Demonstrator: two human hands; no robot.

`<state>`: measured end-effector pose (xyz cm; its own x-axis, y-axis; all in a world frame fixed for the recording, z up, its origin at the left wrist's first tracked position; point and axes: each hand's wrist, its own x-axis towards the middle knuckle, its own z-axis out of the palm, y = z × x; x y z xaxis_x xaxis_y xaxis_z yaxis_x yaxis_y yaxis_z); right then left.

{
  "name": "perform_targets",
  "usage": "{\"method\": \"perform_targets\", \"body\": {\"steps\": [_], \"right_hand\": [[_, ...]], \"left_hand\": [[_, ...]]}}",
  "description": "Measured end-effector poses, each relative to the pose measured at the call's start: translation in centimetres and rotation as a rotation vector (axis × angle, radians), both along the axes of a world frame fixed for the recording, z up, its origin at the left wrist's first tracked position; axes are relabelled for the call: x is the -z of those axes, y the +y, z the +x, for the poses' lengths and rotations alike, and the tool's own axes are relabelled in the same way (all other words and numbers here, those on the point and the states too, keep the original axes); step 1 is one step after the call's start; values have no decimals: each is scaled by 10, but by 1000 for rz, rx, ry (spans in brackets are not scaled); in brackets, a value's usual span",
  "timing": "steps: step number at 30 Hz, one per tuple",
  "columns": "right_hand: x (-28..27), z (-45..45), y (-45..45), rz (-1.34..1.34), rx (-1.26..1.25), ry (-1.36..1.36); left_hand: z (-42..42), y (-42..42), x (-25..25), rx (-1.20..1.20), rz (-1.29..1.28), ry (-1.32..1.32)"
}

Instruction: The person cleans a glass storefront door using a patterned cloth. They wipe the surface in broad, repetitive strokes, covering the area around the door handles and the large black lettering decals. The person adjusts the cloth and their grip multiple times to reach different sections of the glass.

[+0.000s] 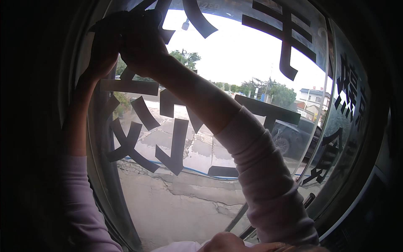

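Both hands are raised high at the upper left, close to a large glass pane [179, 201] with dark stuck-on characters. My left hand [105, 55] is beside the pane's left frame [94, 138], deep in shadow. Right next to it is my right hand [143, 50], its forearm crossing in front of the glass. A dark shape [126, 20] lies at the fingers of both hands; what it is cannot be made out. The fingers are too dark to show whether they grip it. Pale sleeves are pushed up on both forearms.
At the right, a second glass pane [337, 135] with lettering meets the first along a vertical edge [311, 143]. A dark handle-like bar [309, 200] shows low there. Through the glass appear cracked pavement [182, 189], a blue hose [201, 171] and a dark car [289, 135].
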<state>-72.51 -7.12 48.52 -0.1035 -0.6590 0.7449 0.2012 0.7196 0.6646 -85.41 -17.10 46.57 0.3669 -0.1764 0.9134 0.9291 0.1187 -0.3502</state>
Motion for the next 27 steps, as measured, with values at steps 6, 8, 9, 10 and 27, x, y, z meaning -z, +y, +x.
{"method": "perform_targets", "body": {"steps": [6,8,9,10,27], "right_hand": [[128,96,22,-18,-65,-396],[101,137,36,4,-46,-379],[76,150,51,62,2,-267],[43,166,65,30,57,-185],[280,357,126,-465,411,-313]], "left_hand": [[89,5,155,-223,-162,-152],[113,12,129,-252,-101,-73],[122,28,100,-224,-41,-12],[130,48,64,-167,-10,28],[317,122,298,280,-739,-32]]}}
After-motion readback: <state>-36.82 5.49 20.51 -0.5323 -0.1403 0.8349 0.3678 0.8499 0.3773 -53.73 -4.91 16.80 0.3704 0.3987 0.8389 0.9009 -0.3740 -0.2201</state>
